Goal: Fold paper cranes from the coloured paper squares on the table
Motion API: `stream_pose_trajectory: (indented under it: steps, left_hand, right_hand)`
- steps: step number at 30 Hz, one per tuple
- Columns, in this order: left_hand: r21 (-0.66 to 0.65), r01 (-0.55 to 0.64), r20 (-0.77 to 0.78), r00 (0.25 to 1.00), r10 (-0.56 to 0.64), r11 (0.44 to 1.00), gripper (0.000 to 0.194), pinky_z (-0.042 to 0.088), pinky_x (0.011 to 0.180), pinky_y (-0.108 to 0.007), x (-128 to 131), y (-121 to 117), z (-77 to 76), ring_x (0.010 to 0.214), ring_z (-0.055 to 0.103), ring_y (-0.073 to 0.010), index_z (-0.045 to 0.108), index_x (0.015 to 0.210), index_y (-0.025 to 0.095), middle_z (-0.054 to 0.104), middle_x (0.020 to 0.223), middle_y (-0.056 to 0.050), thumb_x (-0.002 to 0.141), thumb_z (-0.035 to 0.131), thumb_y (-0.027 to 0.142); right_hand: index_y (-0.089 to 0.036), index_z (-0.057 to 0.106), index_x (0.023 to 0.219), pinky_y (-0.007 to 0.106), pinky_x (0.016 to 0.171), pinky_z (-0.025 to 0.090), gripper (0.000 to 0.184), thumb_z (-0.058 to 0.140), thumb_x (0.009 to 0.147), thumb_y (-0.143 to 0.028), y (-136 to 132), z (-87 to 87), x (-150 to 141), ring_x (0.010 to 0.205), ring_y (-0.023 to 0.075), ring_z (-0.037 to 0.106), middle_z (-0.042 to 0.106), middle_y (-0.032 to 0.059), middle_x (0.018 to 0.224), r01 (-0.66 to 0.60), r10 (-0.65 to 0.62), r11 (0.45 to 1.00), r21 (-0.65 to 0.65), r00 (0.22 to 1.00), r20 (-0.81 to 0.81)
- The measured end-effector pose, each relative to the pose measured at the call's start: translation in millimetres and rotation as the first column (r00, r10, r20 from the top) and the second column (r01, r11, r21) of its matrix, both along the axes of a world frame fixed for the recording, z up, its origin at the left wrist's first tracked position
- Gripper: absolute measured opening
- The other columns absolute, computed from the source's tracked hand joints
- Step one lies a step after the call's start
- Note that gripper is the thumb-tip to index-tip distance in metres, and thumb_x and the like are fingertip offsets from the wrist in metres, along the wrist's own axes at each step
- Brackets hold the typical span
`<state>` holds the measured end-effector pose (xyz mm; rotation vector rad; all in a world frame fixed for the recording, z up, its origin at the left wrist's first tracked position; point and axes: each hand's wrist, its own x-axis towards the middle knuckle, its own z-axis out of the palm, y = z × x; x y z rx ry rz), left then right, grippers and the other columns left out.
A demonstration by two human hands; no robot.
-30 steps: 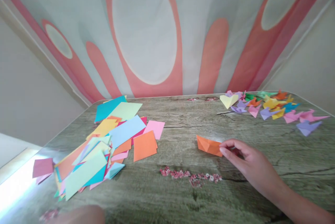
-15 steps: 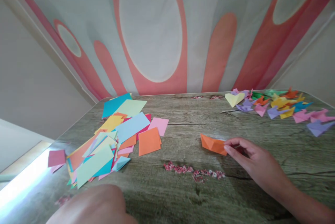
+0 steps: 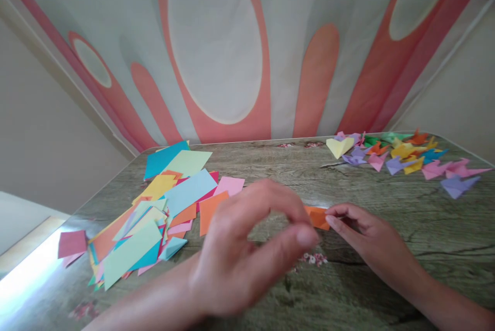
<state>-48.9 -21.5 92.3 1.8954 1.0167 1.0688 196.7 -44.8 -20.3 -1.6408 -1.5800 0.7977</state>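
Observation:
A small folded piece of orange paper (image 3: 319,217) is pinched at its right end between the thumb and fingers of my right hand (image 3: 359,233), just above the table. My left hand (image 3: 255,248) is raised nearer the camera, in front of the paper's left end. Its fingers are curved, with a wide gap inside the arch of thumb and index finger; the fingertips come close together at the paper. The paper's left end is hidden behind the index finger, and no contact can be made out. I see nothing held in the left hand.
Loose coloured paper sheets (image 3: 131,253) are heaped on the left of the wood-patterned table (image 3: 266,161). At the far right lie several folded paper figures (image 3: 410,153) and a pale yellow paper heart (image 3: 339,147). A pink and white backdrop (image 3: 216,42) stands behind.
My left hand has risen from the lower left and moved right to the orange paper, covering its left end. The right hand keeps its pinch. The view has shifted slightly.

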Motion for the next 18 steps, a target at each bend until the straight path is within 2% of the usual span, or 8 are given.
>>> stream_pose_trajectory:
  steps: [4, 7, 13, 18]
  left_hand:
    - [-0.139, 0.093, -0.072, 0.992, -0.104, 0.986, 0.033, 0.047, 0.073, -0.025, 17.7, 32.0, -45.9, 0.096, 0.055, -0.0162, 0.056, 0.114, 0.023, 0.059, 0.113, -0.004, 0.082, 0.063, 0.019]
    - [-0.195, 0.19, -0.11, 0.971, -0.214, 0.962, 0.039, 0.044, 0.07, -0.023, 22.1, 41.3, -68.2, 0.09, 0.055, -0.0143, 0.052, 0.119, 0.025, 0.061, 0.104, -0.003, 0.082, 0.061, 0.016]
    - [-0.266, 0.188, -0.146, 0.962, -0.232, 0.946, 0.034, 0.04, 0.062, -0.02, 24.3, 35.4, -71.4, 0.074, 0.052, -0.0103, 0.055, 0.114, 0.024, 0.058, 0.098, -0.001, 0.081, 0.06, 0.016]
    - [-0.334, 0.172, -0.115, 0.968, -0.221, 0.927, 0.029, 0.038, 0.061, -0.02, 26.1, 34.0, -77.8, 0.065, 0.049, -0.0093, 0.057, 0.11, 0.023, 0.055, 0.075, 0.004, 0.081, 0.061, 0.019]
  right_hand:
    - [-0.024, 0.066, 0.094, 0.029, 0.068, 0.049, 0.028, 0.051, 0.088, -0.048, -0.2, 2.9, -0.5, 0.082, 0.0212, 0.064, 0.071, 0.0014, 0.087, -0.041, 0.041, 0.999, 0.001, 0.999, -0.025]
    - [-0.024, 0.064, 0.093, 0.029, 0.067, 0.048, 0.027, 0.05, 0.089, -0.047, -1.0, 5.0, -1.4, 0.077, 0.0198, 0.063, 0.069, 0.0007, 0.083, -0.065, 0.064, 0.998, -0.006, 0.998, -0.024]
    - [-0.024, 0.064, 0.094, 0.029, 0.067, 0.049, 0.026, 0.051, 0.089, -0.046, -2.8, 8.8, -4.0, 0.08, 0.0201, 0.064, 0.07, 0.0015, 0.085, -0.044, 0.042, 0.999, -0.012, 0.995, -0.095]
    - [-0.024, 0.063, 0.097, 0.03, 0.074, 0.051, 0.023, 0.054, 0.088, -0.043, -2.1, 3.4, -3.9, 0.086, 0.0205, 0.065, 0.071, 0.0024, 0.091, -0.03, 0.034, 0.999, 0.029, 0.988, -0.153]
